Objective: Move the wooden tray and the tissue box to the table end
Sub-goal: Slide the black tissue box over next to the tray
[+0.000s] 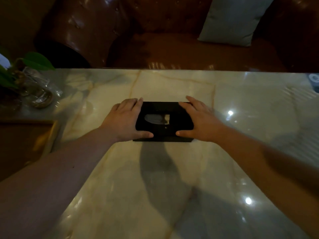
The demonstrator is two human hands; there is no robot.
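A black tissue box [164, 130] with an oval opening on top stands on the glossy marble table [164, 178], near the middle. My left hand [126, 120] clasps its left end, fingers over the far edge and thumb along the near edge. My right hand [201, 120] clasps the right end in the same way. The wooden tray [25, 140] lies at the table's left side, partly cut off by the frame edge.
A glass vase with a green plant [29, 83] stands at the far left of the table. A brown leather sofa [172, 40] with a pale cushion [231, 19] runs behind the table's far edge. A bluish object [314, 81] peeks in at the right edge.
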